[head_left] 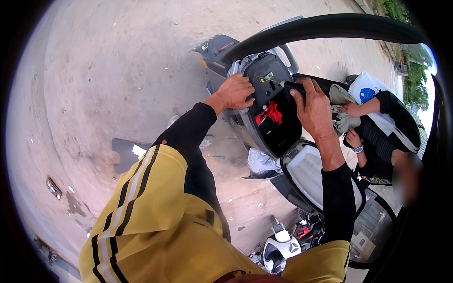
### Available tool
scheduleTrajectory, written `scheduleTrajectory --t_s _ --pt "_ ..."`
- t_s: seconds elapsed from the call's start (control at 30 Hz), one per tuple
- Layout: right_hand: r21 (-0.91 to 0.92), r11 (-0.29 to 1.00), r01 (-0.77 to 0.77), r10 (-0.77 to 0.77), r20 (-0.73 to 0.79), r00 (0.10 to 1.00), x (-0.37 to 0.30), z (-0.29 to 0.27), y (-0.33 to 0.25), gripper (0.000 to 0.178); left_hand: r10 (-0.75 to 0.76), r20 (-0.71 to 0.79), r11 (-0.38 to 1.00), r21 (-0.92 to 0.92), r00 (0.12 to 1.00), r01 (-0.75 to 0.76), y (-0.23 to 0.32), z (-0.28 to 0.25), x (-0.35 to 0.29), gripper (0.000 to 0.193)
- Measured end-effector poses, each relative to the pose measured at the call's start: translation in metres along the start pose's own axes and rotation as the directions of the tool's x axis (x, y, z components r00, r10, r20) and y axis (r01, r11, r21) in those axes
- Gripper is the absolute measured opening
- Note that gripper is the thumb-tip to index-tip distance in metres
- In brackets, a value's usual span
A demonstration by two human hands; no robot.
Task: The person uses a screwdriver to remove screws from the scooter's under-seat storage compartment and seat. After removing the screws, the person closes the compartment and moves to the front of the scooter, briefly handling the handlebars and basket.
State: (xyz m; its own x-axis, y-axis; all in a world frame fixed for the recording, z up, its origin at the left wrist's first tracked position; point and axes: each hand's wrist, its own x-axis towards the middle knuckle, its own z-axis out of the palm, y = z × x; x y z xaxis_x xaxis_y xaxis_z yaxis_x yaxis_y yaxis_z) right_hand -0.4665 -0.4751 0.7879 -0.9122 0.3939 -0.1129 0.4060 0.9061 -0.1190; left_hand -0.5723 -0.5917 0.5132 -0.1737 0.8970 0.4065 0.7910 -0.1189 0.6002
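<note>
My right hand (311, 106) is closed round the dark handle of a screwdriver (289, 86). Its thin metal shaft points left across the grey panel (271, 70) at the tail end of an electric scooter (245, 129). My left hand (236, 92) is at the near side of that panel, fingers curled in by the rim; what they hold, if anything, is hidden. Beneath my hands the under-seat compartment gapes, with a red item (271, 113) inside its dark hollow. The seat (314, 172) is tipped up, its pale underside showing below my right forearm.
Beyond the scooter, a co-worker (398, 118) in dark clothes handles pale grey gloves (347, 115) beside a white bag (370, 89). A thick black curved bar (325, 27) arches overhead. A clear plastic bag (262, 162) hangs by the seat. Another white scooter (281, 247) stands lower down.
</note>
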Motion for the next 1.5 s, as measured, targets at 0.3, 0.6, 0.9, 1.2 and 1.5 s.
scheduleTrajectory --t_s 0.3,0.6,0.9,1.2,1.5 --pt "-0.173 0.978 0.113 -0.078 0.197 0.977 0.008 -0.011 -0.002 0.037 -0.004 0.131 0.997 0.079 0.991 -0.006 -0.005 -0.016 0.0 0.028" --pt "-0.067 0.96 -0.273 0.281 0.164 0.946 0.018 -0.02 -0.013 0.029 -0.009 0.172 1.0 0.016 0.985 0.006 0.007 -0.032 -0.009 0.035" --pt "-0.068 0.896 -0.438 0.442 0.215 0.871 0.045 -0.014 0.003 0.023 0.041 0.225 0.998 0.03 0.973 -0.049 -0.002 -0.038 0.007 0.031" --pt "-0.17 0.985 0.012 0.005 0.103 0.995 0.031 -0.036 -0.013 0.028 0.031 0.27 0.999 0.004 0.962 -0.033 0.01 -0.046 0.009 0.031" --pt "-0.219 0.971 0.097 -0.089 0.046 0.995 0.033 -0.041 -0.003 0.028 0.046 0.258 0.999 0.009 0.965 -0.05 0.004 -0.052 0.028 0.028"
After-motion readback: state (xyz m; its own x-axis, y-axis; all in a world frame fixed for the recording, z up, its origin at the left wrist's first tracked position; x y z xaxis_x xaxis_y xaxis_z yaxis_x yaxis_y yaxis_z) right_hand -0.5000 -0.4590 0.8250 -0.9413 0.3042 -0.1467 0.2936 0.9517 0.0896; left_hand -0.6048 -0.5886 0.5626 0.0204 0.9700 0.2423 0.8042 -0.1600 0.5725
